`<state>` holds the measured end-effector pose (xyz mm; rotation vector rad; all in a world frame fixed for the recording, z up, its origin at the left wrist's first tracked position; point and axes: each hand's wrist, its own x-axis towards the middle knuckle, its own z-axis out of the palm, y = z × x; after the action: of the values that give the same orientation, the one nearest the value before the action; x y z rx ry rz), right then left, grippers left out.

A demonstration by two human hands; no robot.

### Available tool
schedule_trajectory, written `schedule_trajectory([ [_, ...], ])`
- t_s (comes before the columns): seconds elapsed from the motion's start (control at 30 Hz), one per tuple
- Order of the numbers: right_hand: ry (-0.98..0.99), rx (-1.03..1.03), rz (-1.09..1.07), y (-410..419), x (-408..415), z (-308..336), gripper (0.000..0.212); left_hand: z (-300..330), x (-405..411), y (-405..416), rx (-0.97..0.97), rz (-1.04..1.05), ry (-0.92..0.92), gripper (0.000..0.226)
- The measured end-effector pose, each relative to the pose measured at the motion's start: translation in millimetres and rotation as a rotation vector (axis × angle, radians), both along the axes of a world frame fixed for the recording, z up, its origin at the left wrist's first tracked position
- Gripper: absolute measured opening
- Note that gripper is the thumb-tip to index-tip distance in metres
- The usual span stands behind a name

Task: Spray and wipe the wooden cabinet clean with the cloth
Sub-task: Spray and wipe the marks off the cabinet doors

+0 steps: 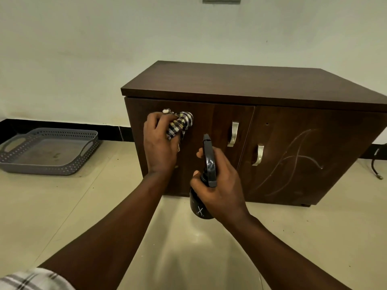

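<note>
A dark brown wooden cabinet (240,86) with two doors and curved metal handles stands against the wall. My left hand (160,146) presses a bunched checked cloth (180,125) against the upper part of the left door. My right hand (219,185) grips a black spray bottle (206,164) in front of the left door, its nozzle pointing up toward the door. White scribble marks (293,160) cover the right door.
A grey perforated plastic tray (12,162) lies on the tiled floor to the left of the cabinet. A dark cable (376,164) hangs near the wall at the right. Open floor lies in front of the cabinet.
</note>
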<state>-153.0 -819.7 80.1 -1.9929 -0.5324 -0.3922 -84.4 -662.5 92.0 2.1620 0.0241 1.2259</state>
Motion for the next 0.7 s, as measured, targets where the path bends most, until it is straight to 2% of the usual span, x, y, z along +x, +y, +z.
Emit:
schedule_trajectory([
  [0.07, 0.006, 0.001, -0.008, -0.1, 3.6, -5.0, 0.052, -0.2, 4.7, -3.4, 0.033, -0.010, -0.035, 0.043],
  [0.1, 0.014, 0.003, -0.012, -0.1, 5.8, -8.9, 0.052, -0.4, 7.8, -6.0, 0.114, -0.026, -0.046, 0.044],
  [0.17, 0.033, 0.011, -0.016, -1.6, 8.3, -13.9, 0.053, -3.1, 12.6, -12.9, 0.425, -0.145, -0.047, 0.043],
  [0.23, 0.068, 0.011, -0.015, -4.3, 9.6, -19.9, 0.059, -16.1, 14.4, -18.3, 0.741, -0.308, 0.055, 0.038],
  [0.27, 0.088, 0.004, -0.014, -6.3, 8.9, -22.9, 0.062, -25.2, 12.8, -20.1, 0.820, -0.344, 0.124, 0.036],
  [0.37, 0.092, -0.042, -0.013, -15.6, 4.0, -30.5, 0.064, -49.7, 5.3, -22.3, 0.826, -0.332, 0.248, 0.036],
  [0.43, 0.083, -0.051, -0.013, -22.2, 3.1, -30.4, 0.061, -55.6, 2.4, -23.5, 0.821, -0.330, 0.238, 0.040],
  [0.57, 0.067, -0.007, -0.011, -28.7, 3.1, -10.1, 0.057, -47.6, -6.4, -24.5, 0.625, -0.331, 0.222, 0.042],
  [0.7, 0.024, 0.039, 0.005, -33.5, -6.9, 14.7, 0.056, -26.0, -19.4, -30.9, 0.463, -0.277, 0.121, 0.045],
])
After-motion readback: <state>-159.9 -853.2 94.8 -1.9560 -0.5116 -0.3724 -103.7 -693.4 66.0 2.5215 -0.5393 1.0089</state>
